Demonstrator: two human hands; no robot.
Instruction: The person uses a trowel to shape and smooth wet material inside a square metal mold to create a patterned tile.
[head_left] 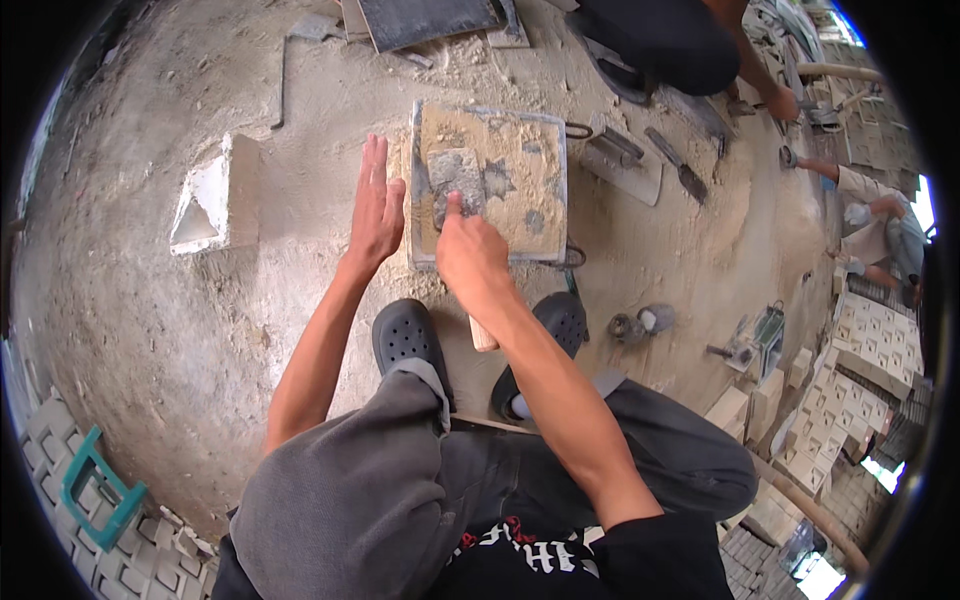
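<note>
In front of my feet lies a square metal-edged mould, its top spread with damp sandy mix that has grey patches. My right hand grips a tool with a wooden handle and a flat, dusty grey rectangular head; my thumb lies along it. The head rests on or just above the mix; I cannot tell which. My left hand is open, fingers stretched forward and held together, at the mould's left edge. Whether it touches the edge is unclear. Wire loops stick out on the mould's right side.
A white triangular-faced block stands at left. A flat trowel and a narrow trowel lie right of the mould. Another person crouches at the far right, near a hand. Patterned blocks are stacked at right; a teal frame lies lower left.
</note>
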